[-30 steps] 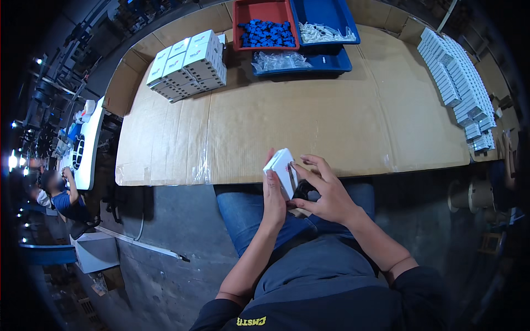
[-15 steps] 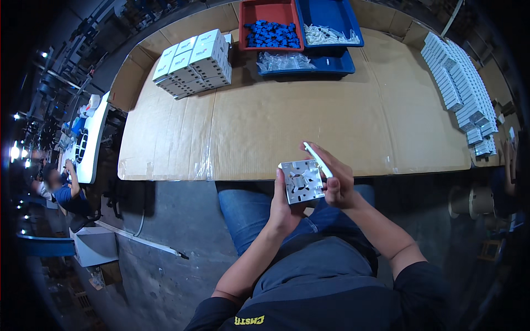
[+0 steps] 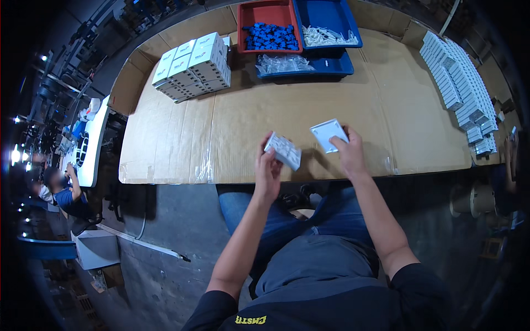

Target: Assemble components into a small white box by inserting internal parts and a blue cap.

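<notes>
Cardboard tabletop (image 3: 259,110), grey floor (image 3: 187,220) below; left hand (image 3: 267,175) holding white box (image 3: 285,151), right hand (image 3: 353,154) holding flat panel (image 3: 326,132).

The white box (image 3: 284,151) hides part of the left hand (image 3: 267,171), and the white plate (image 3: 324,133) hides some of the right hand's (image 3: 352,156) fingers. The top edge clips the upper blue tray (image 3: 326,12). The lower blue tray's (image 3: 338,68) back is covered. White pieces (image 3: 326,36) are too small to identify. The co-worker's (image 3: 64,194) face is blurred.
</notes>
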### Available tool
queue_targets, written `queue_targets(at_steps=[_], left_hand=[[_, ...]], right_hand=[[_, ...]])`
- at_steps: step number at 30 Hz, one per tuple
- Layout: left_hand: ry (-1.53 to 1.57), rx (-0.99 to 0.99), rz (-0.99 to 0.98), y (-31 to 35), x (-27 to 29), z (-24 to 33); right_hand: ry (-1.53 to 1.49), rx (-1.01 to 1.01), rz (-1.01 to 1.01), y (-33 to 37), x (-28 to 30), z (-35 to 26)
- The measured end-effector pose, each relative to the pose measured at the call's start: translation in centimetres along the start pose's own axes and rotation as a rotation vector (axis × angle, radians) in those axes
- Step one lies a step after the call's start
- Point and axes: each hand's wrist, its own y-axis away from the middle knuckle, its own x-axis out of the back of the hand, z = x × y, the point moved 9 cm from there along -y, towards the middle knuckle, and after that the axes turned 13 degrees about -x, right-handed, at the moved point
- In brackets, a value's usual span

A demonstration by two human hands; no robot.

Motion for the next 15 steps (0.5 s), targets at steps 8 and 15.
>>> queue_targets(at_steps=[8, 15], left_hand=[[-1.457, -0.425, -0.447, -3.4, 4.3, 5.1], [-1.498, -0.471, -0.44, 0.3, 2.2, 6.1]], right_hand=[[0.484, -0.001, 0.094, -7.0, 4.0, -0.1], [1.061, 0.385, 0.279, -1.4, -0.6, -2.7]])
